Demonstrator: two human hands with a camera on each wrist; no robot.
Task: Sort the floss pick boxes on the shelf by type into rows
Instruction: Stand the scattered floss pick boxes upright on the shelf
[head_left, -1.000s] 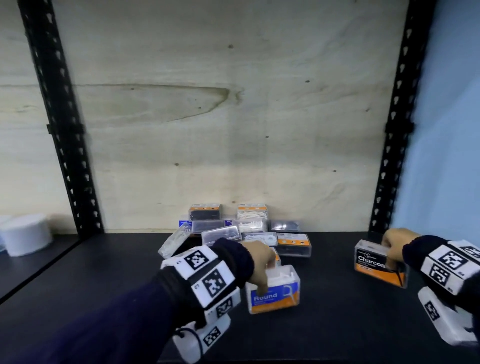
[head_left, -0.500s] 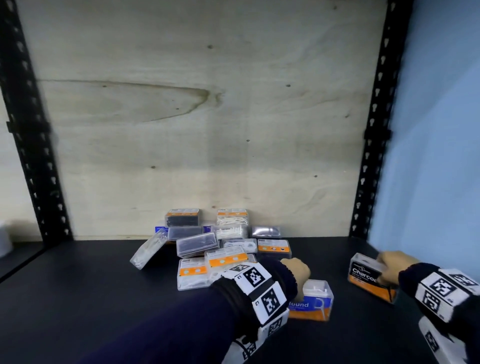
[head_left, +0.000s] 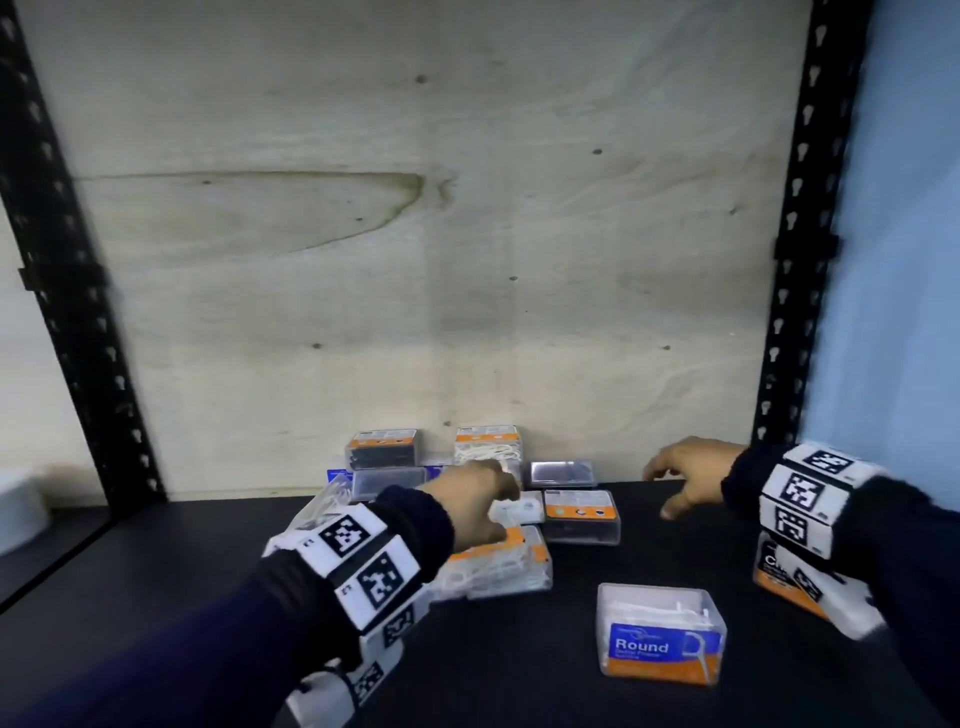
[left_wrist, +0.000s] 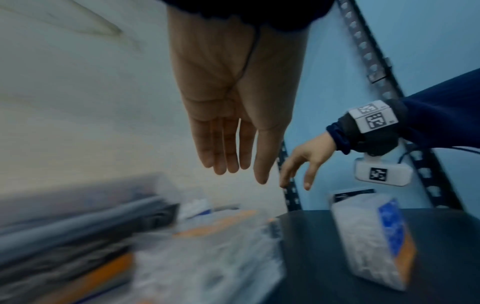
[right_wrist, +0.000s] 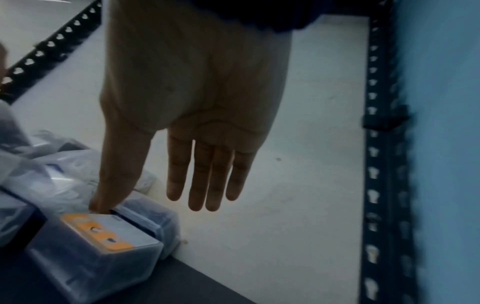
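Observation:
A pile of clear floss pick boxes (head_left: 483, 519) with orange labels lies against the back board. Apart from it, a "Round" box (head_left: 660, 635) stands upright on the black shelf (head_left: 156, 597); the left wrist view shows this Round box (left_wrist: 376, 236) too. At the right, a Charcoal box (head_left: 774, 577) is partly hidden behind my right wrist. My left hand (head_left: 493, 499) hovers over the pile with straight, empty fingers (left_wrist: 226, 156). My right hand (head_left: 665, 488) is open above the shelf, right of a dark box (head_left: 581, 517). This dark box (right_wrist: 103, 242) lies under its thumb.
Black perforated uprights (head_left: 795, 260) frame the shelf bay on both sides, with a plywood back board (head_left: 415, 260) behind. A blue wall (head_left: 909, 260) stands on the right. A white object (head_left: 15, 499) sits on the neighbouring shelf at far left.
My left hand let go of the Round box and moved back over the pile. My right hand released the Charcoal box and moved left toward the pile, fingers spread.

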